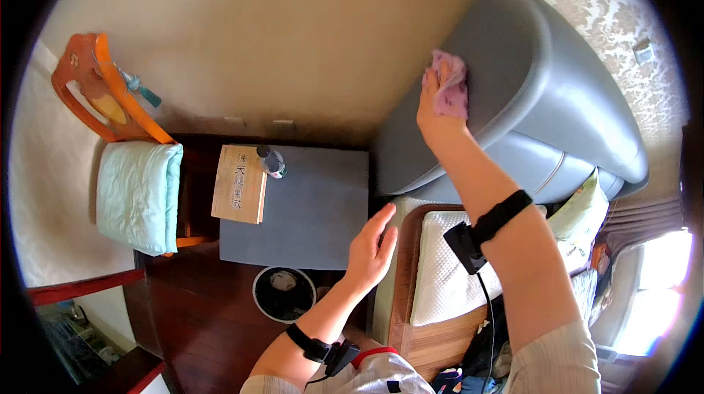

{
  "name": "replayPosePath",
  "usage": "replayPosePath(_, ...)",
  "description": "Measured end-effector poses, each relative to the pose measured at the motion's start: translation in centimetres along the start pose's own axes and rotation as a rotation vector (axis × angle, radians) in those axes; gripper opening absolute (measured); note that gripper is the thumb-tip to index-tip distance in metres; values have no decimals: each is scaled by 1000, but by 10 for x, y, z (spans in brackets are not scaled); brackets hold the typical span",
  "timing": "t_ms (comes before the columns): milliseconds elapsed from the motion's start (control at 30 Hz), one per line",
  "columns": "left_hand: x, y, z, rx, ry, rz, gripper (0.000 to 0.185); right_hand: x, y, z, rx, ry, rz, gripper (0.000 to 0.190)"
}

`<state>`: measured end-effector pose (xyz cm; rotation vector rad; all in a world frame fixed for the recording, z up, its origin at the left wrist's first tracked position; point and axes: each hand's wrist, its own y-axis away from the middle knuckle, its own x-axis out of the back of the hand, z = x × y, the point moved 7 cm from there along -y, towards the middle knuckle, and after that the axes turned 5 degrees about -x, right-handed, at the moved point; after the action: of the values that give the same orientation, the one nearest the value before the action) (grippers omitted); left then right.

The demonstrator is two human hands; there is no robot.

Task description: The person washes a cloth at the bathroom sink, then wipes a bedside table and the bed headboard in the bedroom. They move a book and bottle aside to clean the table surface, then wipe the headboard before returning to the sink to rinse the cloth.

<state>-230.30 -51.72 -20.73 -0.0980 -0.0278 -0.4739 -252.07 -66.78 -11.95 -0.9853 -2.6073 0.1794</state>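
Observation:
Stretched out ahead, my right hand (437, 99) presses a pink cloth (452, 83) against the side of a grey padded headboard (495, 53). The cloth is crumpled under the fingers, which hide part of it. My left hand (374, 251) holds nothing; its thumb and fingers are apart. It hovers between a grey-topped bedside table (313, 218) and the edge of the bed, near the corner of a white textured pillow (434, 284). Both forearms wear black straps with small devices.
On the table lie a thick book (236, 185) and a dark-capped bottle (271, 162). A wooden chair (88, 80) with a folded pale green quilt (137, 196) stands left. Below the table sits a round waste bin (312, 297). A green pillow (580, 212) leans against the headboard.

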Motion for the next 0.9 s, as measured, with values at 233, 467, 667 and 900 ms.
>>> replayPosePath(233,35,53,-100,133,-32,-89,29,-42,52,185,-38,453,-26,36)
replayPosePath(467,75,101,-176,287,-34,-44,29,-59,124,374,32,863,-296,35)
replayPosePath(667,95,121,-187,369,18,-1,31,-48,211,398,-457,629,-472,35)
replayPosePath(900,122,159,-154,492,174,43,38,-28,287,183,-1009,-112,-878,41)
